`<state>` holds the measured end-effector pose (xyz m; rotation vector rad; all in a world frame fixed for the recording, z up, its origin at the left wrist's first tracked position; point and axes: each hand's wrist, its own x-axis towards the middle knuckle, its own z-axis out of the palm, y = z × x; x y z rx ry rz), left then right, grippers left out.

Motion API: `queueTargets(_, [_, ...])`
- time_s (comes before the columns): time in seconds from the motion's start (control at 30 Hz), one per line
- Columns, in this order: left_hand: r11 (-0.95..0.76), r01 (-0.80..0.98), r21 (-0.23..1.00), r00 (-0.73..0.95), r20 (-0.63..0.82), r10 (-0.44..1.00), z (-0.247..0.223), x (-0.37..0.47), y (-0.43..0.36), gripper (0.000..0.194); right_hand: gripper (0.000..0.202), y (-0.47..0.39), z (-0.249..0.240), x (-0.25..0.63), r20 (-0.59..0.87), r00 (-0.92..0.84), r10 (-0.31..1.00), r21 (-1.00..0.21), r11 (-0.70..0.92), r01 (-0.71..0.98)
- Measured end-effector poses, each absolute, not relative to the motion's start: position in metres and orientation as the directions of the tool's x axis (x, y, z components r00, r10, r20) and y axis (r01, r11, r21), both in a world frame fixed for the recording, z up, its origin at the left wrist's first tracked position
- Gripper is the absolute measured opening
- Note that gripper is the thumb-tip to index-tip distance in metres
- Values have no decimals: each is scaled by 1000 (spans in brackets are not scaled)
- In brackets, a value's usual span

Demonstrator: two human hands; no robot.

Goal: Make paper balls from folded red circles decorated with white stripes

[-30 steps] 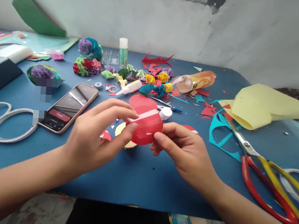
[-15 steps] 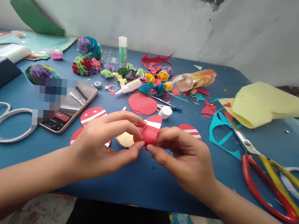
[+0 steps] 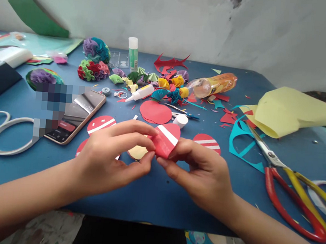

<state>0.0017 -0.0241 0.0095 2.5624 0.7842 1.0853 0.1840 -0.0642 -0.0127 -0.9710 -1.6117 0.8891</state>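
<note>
Between both hands is a red paper circle (image 3: 165, 141) with a white strip across it, bent along its lower side. My left hand (image 3: 118, 152) pinches its left edge between thumb and fingers. On the opposite edge, my right hand (image 3: 196, 164) grips the paper with thumb and forefinger. Behind the left fingers lies a pale yellow disc (image 3: 138, 152), partly covered. More red circles with white strips lie around the hands, one red striped circle (image 3: 207, 143) to the right and another striped circle (image 3: 102, 124) to the left. Plain red circles (image 3: 155, 112) lie stacked just beyond.
Large scissors (image 3: 273, 159) with red and yellow handles lie at right beside blue paper scraps (image 3: 242, 143). A phone (image 3: 78, 117) and white tape rings (image 3: 9, 136) are at left. Farther back are a glue stick (image 3: 133, 54), a glue bottle (image 3: 141, 93) and an orange-labelled bottle (image 3: 215, 85).
The red striped circle has turned in my fingers, so its white strip now slants and more of its face shows. Both hands stay in nearly the same place.
</note>
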Motion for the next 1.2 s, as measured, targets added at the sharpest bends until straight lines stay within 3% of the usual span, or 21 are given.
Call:
queueTargets(0.47, [-805,424,414,567,572,593,10,0,-24,15,12,-67,-11,184,314,-138,939,-931,333,149])
queueTargets(0.63, [-794,431,430,531,591,608,12,0,-24,16,10,-65,-9,185,197,-113,974,-975,207,86])
queueTargets(0.73, [-750,414,516,470,584,662,14,0,-22,14,6,-61,-8,187,110,-58,992,-991,114,69])
queueTargets(0.87, [-621,444,646,377,494,784,16,-4,-12,9,10,-57,-9,191,44,-25,999,-999,44,-3])
queueTargets(0.93, [-551,535,641,371,407,835,17,-6,-3,7,12,-57,-10,192,31,-12,999,-999,31,-26])
queueTargets(1.03, [-482,654,583,388,289,875,14,-11,10,21,11,-57,-12,193,29,2,1000,-999,29,-40])
queueTargets(1.2, [-541,600,590,357,407,841,8,-13,18,12,11,-56,-13,191,63,21,998,-996,64,-65])
